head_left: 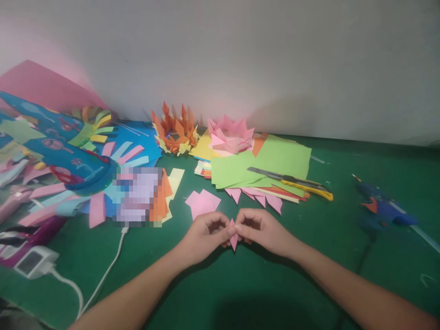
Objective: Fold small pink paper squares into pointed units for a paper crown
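Note:
My left hand (206, 233) and my right hand (263, 231) meet over the green table (240, 284), both pinching a small folded pink paper piece (234, 237) between thumb and fingers. The piece points down between my fingertips. Just behind my hands lies a flat pink paper square (202, 203). Several folded pink points (256, 197) stick out from under a stack of coloured sheets.
Behind stand an orange paper crown (175, 128) and a pink paper crown (229, 134). A yellow utility knife (295, 183) lies on green sheets (264, 165). A blue glue gun (381, 206) rests at right. Paper crafts, a white charger (34, 262) and its cable fill the left.

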A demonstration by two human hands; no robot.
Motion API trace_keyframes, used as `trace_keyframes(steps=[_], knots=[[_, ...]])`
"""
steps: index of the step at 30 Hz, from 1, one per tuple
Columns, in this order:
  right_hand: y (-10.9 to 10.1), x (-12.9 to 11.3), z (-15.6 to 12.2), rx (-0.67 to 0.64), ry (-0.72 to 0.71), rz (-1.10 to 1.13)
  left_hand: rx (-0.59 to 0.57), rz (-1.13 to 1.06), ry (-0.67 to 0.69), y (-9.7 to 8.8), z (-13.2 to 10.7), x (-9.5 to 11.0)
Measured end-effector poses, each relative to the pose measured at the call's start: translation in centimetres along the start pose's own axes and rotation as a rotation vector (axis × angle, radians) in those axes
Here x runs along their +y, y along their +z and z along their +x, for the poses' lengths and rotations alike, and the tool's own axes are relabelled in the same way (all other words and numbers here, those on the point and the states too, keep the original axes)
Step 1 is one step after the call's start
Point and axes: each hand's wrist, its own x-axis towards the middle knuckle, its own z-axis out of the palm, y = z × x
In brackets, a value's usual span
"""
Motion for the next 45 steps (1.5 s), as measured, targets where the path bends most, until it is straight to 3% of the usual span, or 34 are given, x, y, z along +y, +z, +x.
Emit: trace_keyframes(steps=[10, 13, 20, 26, 35, 45], knots=[[0.5, 0.3, -0.4, -0.015, -0.042, -0.044, -0.081, 0.283, 0.081, 0.4, -0.4, 0.1], [0.6, 0.3, -0.5, 0.003, -0.043, -0.046, -0.027, 0.297, 0.056, 0.7, -0.4, -0.2], [0.7, 0.2, -0.3, 0.091, -0.132, -0.034, 0.095, 0.078, 0.032, 0.6, 0.0, -0.2], [1.1, 0.3, -0.3, 0.132, -0.137, 0.019, 0.086, -0.13, -0.016, 0.6, 0.2, 0.1], [1.1, 0.4, -0.4, 0.228, -0.141, -0.156, 0.122, -0.061, -0.039, 0.6, 0.1, -0.1], [1.5, 0.4, -0.9, 0.338, -0.322, -0.399, 0.138, -0.044, -0.03, 1.0, 0.0, -0.1]])
